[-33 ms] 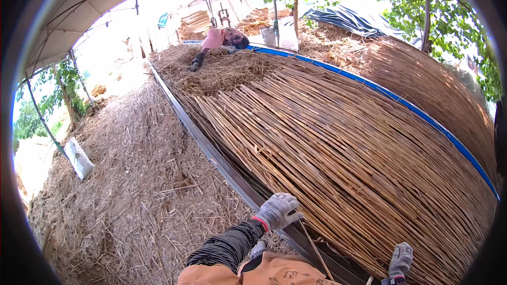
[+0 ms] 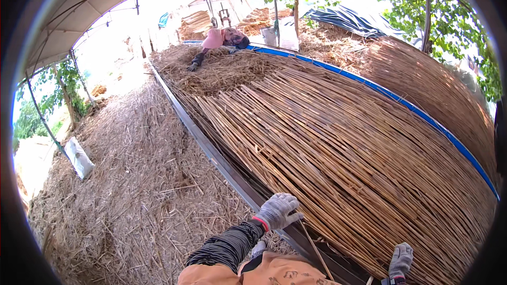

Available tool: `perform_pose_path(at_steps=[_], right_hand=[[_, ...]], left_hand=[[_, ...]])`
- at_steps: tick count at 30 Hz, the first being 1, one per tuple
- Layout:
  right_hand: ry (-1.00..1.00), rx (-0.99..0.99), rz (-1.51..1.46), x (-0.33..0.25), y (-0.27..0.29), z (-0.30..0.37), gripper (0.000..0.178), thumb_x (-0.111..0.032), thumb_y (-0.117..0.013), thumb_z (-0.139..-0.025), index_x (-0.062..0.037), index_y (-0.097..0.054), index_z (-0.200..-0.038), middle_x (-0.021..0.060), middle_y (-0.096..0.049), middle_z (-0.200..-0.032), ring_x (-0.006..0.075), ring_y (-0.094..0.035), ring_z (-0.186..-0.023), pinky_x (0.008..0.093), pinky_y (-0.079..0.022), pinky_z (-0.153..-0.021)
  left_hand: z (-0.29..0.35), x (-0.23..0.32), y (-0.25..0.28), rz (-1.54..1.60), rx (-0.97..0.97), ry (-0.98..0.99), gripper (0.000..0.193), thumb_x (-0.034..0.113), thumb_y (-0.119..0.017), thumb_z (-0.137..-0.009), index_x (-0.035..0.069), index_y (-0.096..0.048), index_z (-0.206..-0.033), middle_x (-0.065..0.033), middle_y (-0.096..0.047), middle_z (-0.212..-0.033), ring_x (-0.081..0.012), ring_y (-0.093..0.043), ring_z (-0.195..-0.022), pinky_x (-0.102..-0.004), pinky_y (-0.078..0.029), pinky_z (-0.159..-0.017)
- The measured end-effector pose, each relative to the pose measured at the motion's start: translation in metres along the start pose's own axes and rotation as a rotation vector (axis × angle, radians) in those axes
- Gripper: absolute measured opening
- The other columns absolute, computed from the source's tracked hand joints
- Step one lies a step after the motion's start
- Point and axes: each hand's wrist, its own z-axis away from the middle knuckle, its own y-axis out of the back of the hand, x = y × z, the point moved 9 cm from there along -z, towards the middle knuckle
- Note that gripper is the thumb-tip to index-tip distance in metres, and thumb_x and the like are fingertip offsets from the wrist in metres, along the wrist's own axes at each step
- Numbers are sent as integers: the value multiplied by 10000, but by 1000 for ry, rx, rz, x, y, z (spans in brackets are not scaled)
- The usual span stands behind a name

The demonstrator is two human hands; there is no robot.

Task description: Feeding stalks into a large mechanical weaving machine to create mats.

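Observation:
My left hand (image 2: 278, 211), in a grey knitted glove with a red cuff, hovers at or rests by the dark metal edge (image 2: 232, 179) of a long bed of reed stalks (image 2: 327, 153). Its thumb stands apart from the fingers. Just below the thumb begins a loose reed stalk (image 2: 315, 250) that slants down toward my body; no grip on it shows. My right hand (image 2: 401, 259), gloved alike, lies on the stalks at the lower right with its fingers stretched out. Nothing shows in it. The stalks lie side by side, running lengthwise.
Across the far end of the bed, another person (image 2: 219, 42) bends over loose straw (image 2: 222, 71). A blue rail (image 2: 380, 91) borders the bed on the right, with more reeds (image 2: 422, 68) beyond. Straw litter (image 2: 132, 179) covers the ground at left; a white sack (image 2: 79, 158) leans by a pole.

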Motion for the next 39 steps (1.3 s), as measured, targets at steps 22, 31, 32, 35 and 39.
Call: perform_pose_path(at_steps=[22, 31, 32, 35, 39], right_hand=[[-28, -39, 7, 2, 0, 1, 92, -106, -630, -961, -28, -677, -978, 151, -658, -1082, 347, -608, -1054, 426, -490, -964], [-25, -43, -5, 4, -1, 2, 108, -118, -626, -968, -19, -669, -978, 151, -655, -1096, 350, -603, -1058, 426, -489, -961], [-35, -38, -11, 7, -1, 3, 110, -119, -626, -969, -19, -670, -983, 152, -655, -1096, 349, -603, -1060, 427, -489, -964], [-72, -56, -48, -8, 10, -2, 108, -119, -632, -964, -28, -679, -998, 154, -658, -1096, 348, -606, -1072, 432, -489, -970], [15, -136, 46, -29, 24, -8, 264, -261, -593, -1030, -51, -729, -1114, 173, -712, -1177, 361, -641, -1141, 455, -507, -1015]], left_hand=[[2, -2, -3, 22, 32, -22, 438, 479, -630, -982, 67, -700, -1113, -125, -670, -1210, -347, -599, -1198, -457, -445, -1064], [0, 1, 1, -72, 7, -18, 471, 493, -620, -984, 62, -698, -1159, -127, -669, -1244, -340, -588, -1232, -480, -379, -1142], [0, 0, -1, -65, 9, -15, 475, 493, -619, -984, 63, -697, -1170, -128, -670, -1253, -338, -586, -1240, -483, -367, -1157], [2, -4, -4, -55, 3, 8, 477, 493, -618, -984, 61, -695, -1173, -130, -673, -1256, -337, -585, -1247, -477, -368, -1162], [5, -4, -2, -49, 91, -45, 495, 509, -616, -969, 57, -694, -1155, -138, -671, -1203, -346, -589, -1183, -470, -401, -1095]])
